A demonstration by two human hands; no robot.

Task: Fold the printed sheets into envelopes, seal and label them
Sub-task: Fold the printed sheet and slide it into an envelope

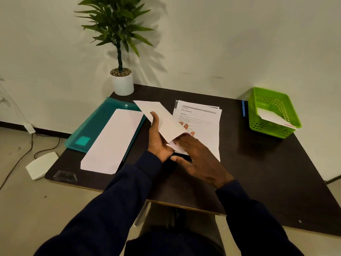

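- Flat white object (pixel 41 165): on the floor, at 9 o'clock of the table (pixel 258 172).
- Teal folder (pixel 96 126): on the table's 10 o'clock part, snap button at its far edge.
- Blank envelopes (pixel 112 143): long white pile lying on the folder, near end overhanging it.
- Potted plant (pixel 121 80): white pot at the table's 11 o'clock corner.
- Left hand (pixel 158 137): grips the folded white paper (pixel 160 115), thumb on front, fingertips behind; the paper is held above the table's middle, slanting from 11 to 5 o'clock.
- Right hand (pixel 199 159): fairly straight fingers rest on the paper's near end, thumb spread aside.
- Printed sheets (pixel 201 117): stack at 12 o'clock, partly under the hands.
- Blue pen (pixel 244 108): just beside the basket.
- Green basket (pixel 273 111): at 2 o'clock, holding one white envelope (pixel 273 116).
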